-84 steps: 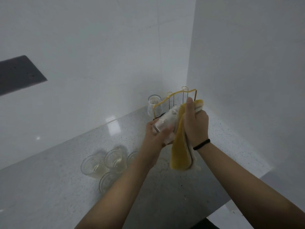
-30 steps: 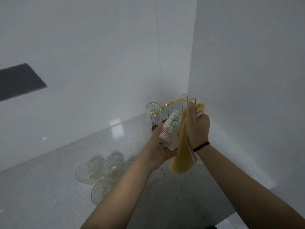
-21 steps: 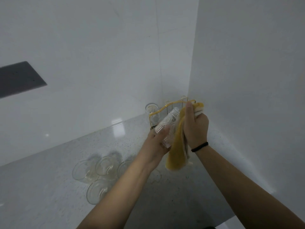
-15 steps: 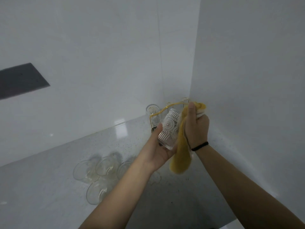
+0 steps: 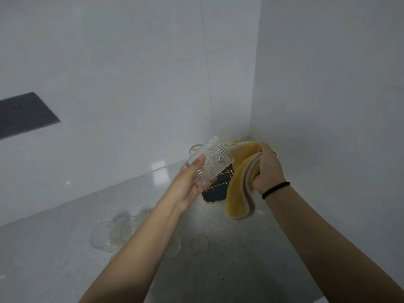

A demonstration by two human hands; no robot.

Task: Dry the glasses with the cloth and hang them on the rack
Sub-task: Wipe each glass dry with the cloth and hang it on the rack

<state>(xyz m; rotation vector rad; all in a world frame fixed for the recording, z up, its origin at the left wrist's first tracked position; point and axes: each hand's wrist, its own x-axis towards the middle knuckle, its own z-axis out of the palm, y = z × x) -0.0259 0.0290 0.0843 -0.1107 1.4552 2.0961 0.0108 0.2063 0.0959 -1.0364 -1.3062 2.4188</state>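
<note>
- A dark grey panel [image 5: 24,113] was noted on the rear wall, far to the left of the rack and well above the counter.
- A cluster of clear glasses [image 5: 113,234] was found standing on the speckled grey counter [image 5: 54,248], well to the left of the rack and nearer the camera, partly hidden by the left forearm. Their exact number could not be told.
- The left hand [image 5: 190,182] was held up just left of the rack, with fingers and thumb curled around a patterned clear glass [image 5: 211,164]. This glass was tilted, lifted clear of the counter, above the rack's left edge and apart from the cloth.
- One further glass [image 5: 195,149] was seen at the rack's far left corner, largely hidden behind the held glass.
- The rack [image 5: 215,189], a dark tray with gold wire, was recorded in the corner where the two white walls meet, partly covered by the glass and the cloth.
- The yellow cloth [image 5: 239,189] was observed hanging folded over the rack's right side.
- The right hand [image 5: 267,169] was closed firmly around the cloth's upper part, just right of the rack. A black band [image 5: 276,189] was worn on that wrist.
</note>
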